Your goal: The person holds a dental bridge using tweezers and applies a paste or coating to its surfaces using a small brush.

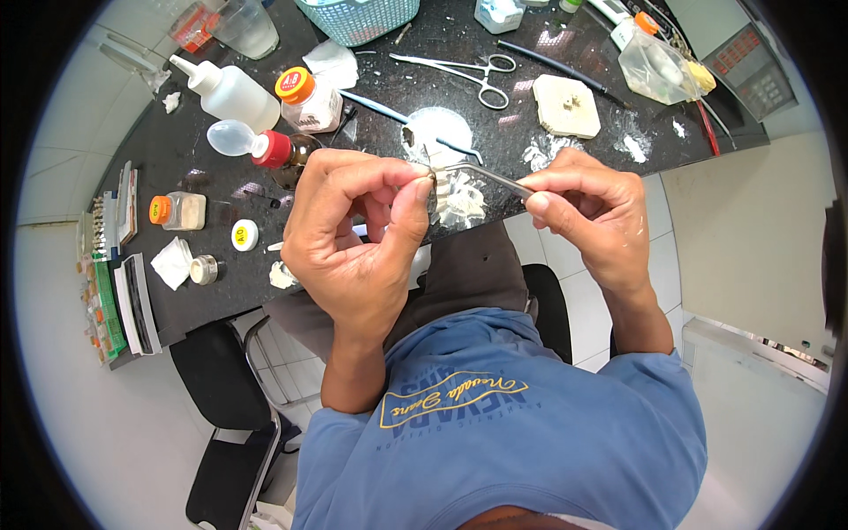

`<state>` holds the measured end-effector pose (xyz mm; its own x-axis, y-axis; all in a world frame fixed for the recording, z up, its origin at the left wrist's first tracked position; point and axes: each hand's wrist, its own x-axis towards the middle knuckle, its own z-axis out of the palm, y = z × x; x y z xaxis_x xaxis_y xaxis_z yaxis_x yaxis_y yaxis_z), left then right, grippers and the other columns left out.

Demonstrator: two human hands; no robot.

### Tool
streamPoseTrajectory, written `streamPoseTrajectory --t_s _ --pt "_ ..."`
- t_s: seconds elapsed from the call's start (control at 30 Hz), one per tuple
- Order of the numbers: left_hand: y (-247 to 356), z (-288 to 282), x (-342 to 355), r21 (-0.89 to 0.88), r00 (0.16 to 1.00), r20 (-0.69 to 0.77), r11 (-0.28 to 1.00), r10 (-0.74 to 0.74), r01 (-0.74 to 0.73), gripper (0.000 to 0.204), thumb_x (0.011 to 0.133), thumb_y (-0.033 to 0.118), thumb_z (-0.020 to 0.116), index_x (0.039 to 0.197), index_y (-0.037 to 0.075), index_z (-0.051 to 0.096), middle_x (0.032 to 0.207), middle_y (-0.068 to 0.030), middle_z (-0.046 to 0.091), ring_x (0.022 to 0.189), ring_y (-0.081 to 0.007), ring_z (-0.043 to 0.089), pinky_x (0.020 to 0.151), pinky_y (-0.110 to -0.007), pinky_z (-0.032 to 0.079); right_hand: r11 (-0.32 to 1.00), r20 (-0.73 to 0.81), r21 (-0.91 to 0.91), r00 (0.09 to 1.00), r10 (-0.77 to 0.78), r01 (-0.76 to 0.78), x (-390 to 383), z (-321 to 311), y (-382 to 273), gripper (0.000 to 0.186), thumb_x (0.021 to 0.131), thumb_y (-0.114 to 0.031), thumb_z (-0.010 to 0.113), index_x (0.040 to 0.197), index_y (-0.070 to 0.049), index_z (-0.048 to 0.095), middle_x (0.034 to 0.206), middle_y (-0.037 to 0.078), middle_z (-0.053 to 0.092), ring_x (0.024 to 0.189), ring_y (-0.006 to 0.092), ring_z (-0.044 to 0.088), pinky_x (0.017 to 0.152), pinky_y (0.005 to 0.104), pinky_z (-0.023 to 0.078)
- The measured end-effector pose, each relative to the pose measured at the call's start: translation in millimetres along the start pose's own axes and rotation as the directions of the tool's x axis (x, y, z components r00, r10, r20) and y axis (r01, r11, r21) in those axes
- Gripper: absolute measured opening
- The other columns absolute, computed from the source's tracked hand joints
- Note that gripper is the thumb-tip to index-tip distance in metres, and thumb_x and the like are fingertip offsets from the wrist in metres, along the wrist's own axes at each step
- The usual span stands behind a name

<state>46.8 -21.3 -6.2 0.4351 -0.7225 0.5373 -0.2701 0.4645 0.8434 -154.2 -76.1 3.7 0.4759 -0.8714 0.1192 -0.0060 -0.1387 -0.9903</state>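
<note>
My left hand (358, 238) is raised over the edge of a black counter (212, 291), thumb and fingers pinched on a tiny pale piece (432, 179). My right hand (590, 215) holds thin metal tweezers (481, 173), whose tips meet that piece at my left thumb. Just under the tips lies a crumpled white tissue (459, 201) on the counter. How the small piece is shaped is too fine to tell.
On the counter stand a white squeeze bottle (230, 93), orange-capped jars (307, 99), a red-capped dropper bottle (265, 146), metal scissors-like forceps (468, 72), a cream block (565, 104), a teal basket (358, 18) and a plastic bag (655, 66). A black chair (230, 397) stands lower left.
</note>
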Motion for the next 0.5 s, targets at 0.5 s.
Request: streamPoseTrajectory --t_s 0.5 --pt "-4.8 -1.7 0.5 -0.066 0.998 0.004 0.996 0.062 -0.062 0.016 0.071 -0.007 0.072 0.083 0.002 0.067 0.084 -0.003 0.057 0.061 -0.0022 0.046 0.048 -0.016 0.033 0.994 0.062 0.099 0.997 0.034 -0.04 0.9 2.6 -3.6 0.019 0.082 -0.003 0.069 0.1 0.003 0.071 0.081 0.006 0.062 0.07 0.0077 0.058 0.057 0.0194 0.043"
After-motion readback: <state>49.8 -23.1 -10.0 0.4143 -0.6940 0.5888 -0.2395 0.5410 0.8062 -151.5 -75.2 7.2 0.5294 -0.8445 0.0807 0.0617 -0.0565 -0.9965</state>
